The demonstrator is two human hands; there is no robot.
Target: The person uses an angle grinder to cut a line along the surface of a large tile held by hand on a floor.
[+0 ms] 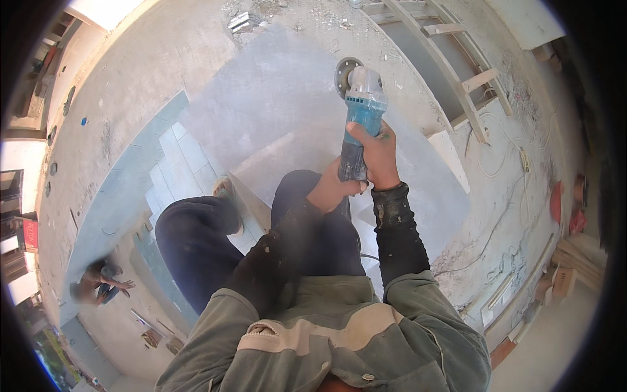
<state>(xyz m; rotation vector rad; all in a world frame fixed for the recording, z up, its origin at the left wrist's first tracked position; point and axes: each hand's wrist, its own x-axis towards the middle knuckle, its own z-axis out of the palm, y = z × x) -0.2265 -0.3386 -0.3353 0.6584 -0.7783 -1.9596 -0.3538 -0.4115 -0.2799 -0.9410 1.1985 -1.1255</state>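
Both of my hands are on an angle grinder (367, 111) with a teal body, a grey metal head and a dark rear end. My right hand (381, 157) wraps round the body, its thumb lying along the teal casing. Lower down, my left hand (330, 188) grips the dark rear end. The grinder's round disc (348, 77) faces up and left, over a large grey dusty sheet or tile (268, 85). Whether the disc touches that surface, I cannot tell. My bent knees and one sandalled foot (225, 188) are below and left of the tool.
Pale blue tiles (186, 157) lie left of my foot. A wooden ladder-like frame (457, 85) lies at the far right. Cables (480, 253) run over the rough floor at right, near stacked planks (578, 261). Another person (101, 282) crouches at the lower left.
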